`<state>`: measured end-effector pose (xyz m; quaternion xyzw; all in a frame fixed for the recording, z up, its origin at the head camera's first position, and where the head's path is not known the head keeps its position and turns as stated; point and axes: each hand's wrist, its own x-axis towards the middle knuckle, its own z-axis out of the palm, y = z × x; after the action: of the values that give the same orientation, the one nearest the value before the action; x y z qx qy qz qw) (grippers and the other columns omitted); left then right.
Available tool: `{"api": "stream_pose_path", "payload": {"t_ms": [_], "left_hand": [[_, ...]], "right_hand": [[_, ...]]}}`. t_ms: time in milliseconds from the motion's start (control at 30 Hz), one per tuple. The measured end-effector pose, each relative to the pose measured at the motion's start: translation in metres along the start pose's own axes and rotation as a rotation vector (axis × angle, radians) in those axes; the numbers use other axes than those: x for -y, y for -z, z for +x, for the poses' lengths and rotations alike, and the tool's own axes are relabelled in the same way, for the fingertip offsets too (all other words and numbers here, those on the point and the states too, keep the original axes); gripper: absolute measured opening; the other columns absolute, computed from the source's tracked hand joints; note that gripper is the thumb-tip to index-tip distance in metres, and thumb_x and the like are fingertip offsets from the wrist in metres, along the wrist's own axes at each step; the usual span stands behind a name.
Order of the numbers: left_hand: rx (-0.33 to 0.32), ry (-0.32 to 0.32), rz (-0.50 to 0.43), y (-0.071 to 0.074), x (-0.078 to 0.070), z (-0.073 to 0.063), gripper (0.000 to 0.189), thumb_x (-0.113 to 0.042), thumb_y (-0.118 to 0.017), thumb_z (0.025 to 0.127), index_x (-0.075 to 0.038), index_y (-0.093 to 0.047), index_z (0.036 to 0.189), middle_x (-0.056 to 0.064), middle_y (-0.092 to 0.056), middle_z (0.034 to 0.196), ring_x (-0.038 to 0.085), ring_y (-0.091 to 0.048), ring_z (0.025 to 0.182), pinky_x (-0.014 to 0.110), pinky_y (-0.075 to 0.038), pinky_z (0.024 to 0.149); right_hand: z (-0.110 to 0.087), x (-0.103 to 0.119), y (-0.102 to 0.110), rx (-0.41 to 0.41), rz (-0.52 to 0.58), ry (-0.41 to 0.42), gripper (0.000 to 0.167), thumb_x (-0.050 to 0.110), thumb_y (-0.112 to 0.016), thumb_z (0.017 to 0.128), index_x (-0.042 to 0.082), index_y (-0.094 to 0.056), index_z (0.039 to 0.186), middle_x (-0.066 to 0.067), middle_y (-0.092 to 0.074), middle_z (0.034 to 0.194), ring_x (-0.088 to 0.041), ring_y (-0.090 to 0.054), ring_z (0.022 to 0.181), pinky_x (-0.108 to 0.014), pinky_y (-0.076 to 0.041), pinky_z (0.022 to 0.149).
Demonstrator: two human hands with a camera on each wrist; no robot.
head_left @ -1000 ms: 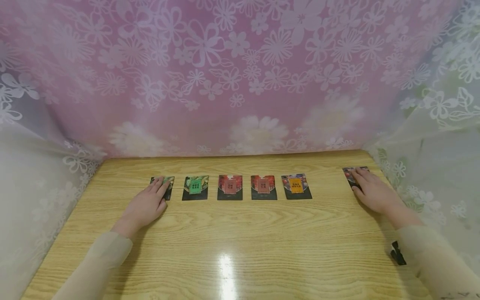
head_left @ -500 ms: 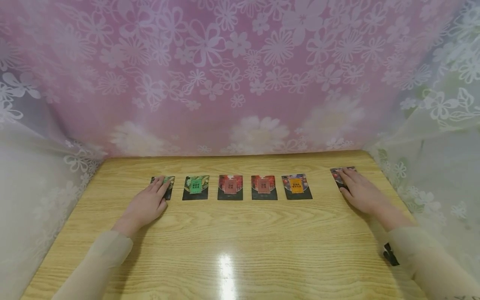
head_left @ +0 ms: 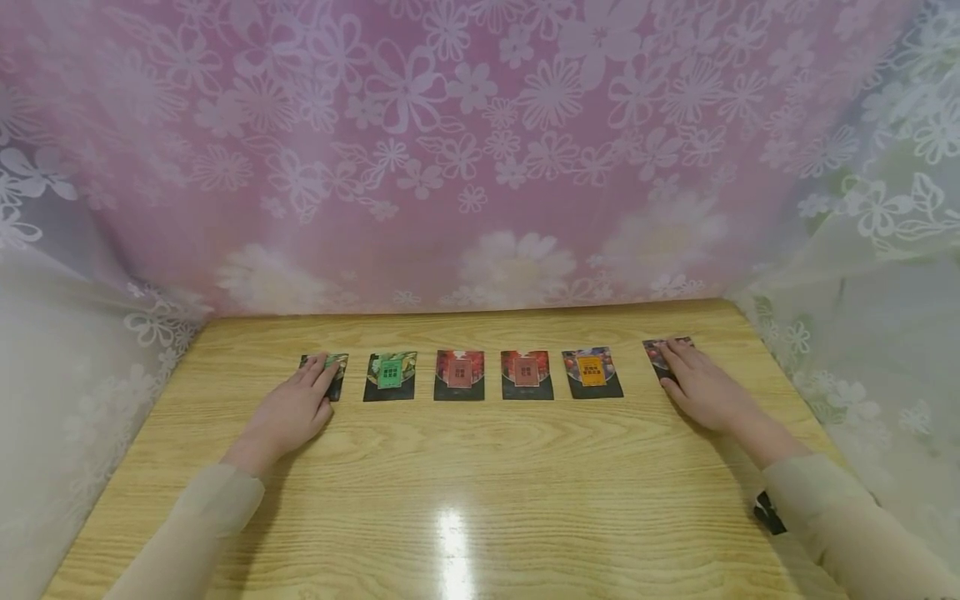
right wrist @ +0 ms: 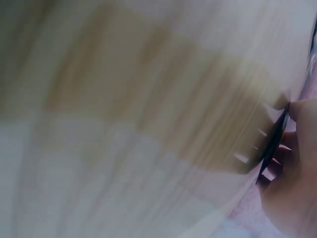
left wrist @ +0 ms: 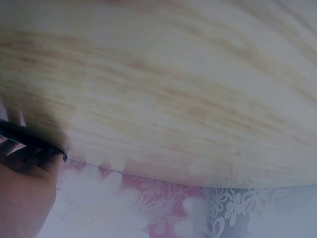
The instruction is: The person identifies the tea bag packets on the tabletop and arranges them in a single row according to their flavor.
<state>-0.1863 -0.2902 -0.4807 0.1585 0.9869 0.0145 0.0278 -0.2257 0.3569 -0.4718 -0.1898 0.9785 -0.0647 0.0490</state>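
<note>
- Nearest to the camera, two pale sleeves (head_left: 191,525) are seen reaching forward over a wooden table (head_left: 465,483), and a bright glare is reflected on the wood between them.
- A small black object (head_left: 768,512) is seen at the right sleeve's cuff; what it is cannot be told.
- The left hand (head_left: 288,412) is laid flat on the table, its fingers straight and together, and the fingertips are pressed on the leftmost card (head_left: 333,372), whose near half is covered by them.
- The right hand (head_left: 701,387) is likewise laid flat with straight fingers, and the rightmost card (head_left: 654,350) is pressed under the fingertips; only its far left corner is left showing.
- Neither card is gripped or pinched: both are touched from above and lie flat on the wood.
- In the left wrist view the dark edge of a card (left wrist: 29,138) is seen against the hand; in the right wrist view the thin card edge (right wrist: 273,144) is seen in the same way, though both pictures are blurred.
- Between the two hands four more cards are set in a row, well apart from one another: a green card (head_left: 390,375), two red cards (head_left: 459,374) (head_left: 527,374) and an orange card (head_left: 592,372).
- No container is shown; the cards lie bare on the table.
- At the far edge a pink flowered curtain (head_left: 480,150) is hung, with white lace drapes (head_left: 877,275) at both sides.
</note>
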Motion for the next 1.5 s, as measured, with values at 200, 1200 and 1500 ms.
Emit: {"api": "stream_pose_path", "payload": {"t_ms": [200,1200,1500], "left_hand": [[0.007,0.003,-0.007,-0.002,0.001,0.000,0.063,-0.024,-0.040,0.110,0.004,-0.028,0.166,0.031,-0.025,0.172,0.049,-0.028,0.159,0.061,-0.033,0.128],[0.022,-0.002,0.005,0.002,-0.002,-0.001,0.063,-0.027,-0.042,0.113,0.003,-0.028,0.166,0.031,-0.024,0.172,0.049,-0.028,0.159,0.061,-0.033,0.129],[0.019,-0.002,0.012,0.001,-0.001,-0.001,0.063,-0.028,-0.042,0.113,0.003,-0.028,0.166,0.031,-0.025,0.172,0.049,-0.028,0.159,0.061,-0.033,0.129]], "right_hand": [[0.001,0.013,-0.002,-0.001,-0.004,0.006,0.066,0.027,-0.048,0.114,-0.013,-0.029,0.161,-0.039,-0.024,0.167,-0.060,-0.025,0.154,-0.071,-0.026,0.126],[-0.003,0.044,-0.003,-0.045,0.004,0.011,0.064,0.026,-0.054,0.111,-0.012,-0.036,0.159,-0.037,-0.033,0.165,-0.058,-0.033,0.151,-0.069,-0.030,0.125],[-0.004,0.041,0.000,-0.068,0.013,-0.004,0.064,0.023,-0.057,0.109,-0.013,-0.038,0.158,-0.039,-0.034,0.163,-0.060,-0.033,0.150,-0.071,-0.031,0.124]]}}
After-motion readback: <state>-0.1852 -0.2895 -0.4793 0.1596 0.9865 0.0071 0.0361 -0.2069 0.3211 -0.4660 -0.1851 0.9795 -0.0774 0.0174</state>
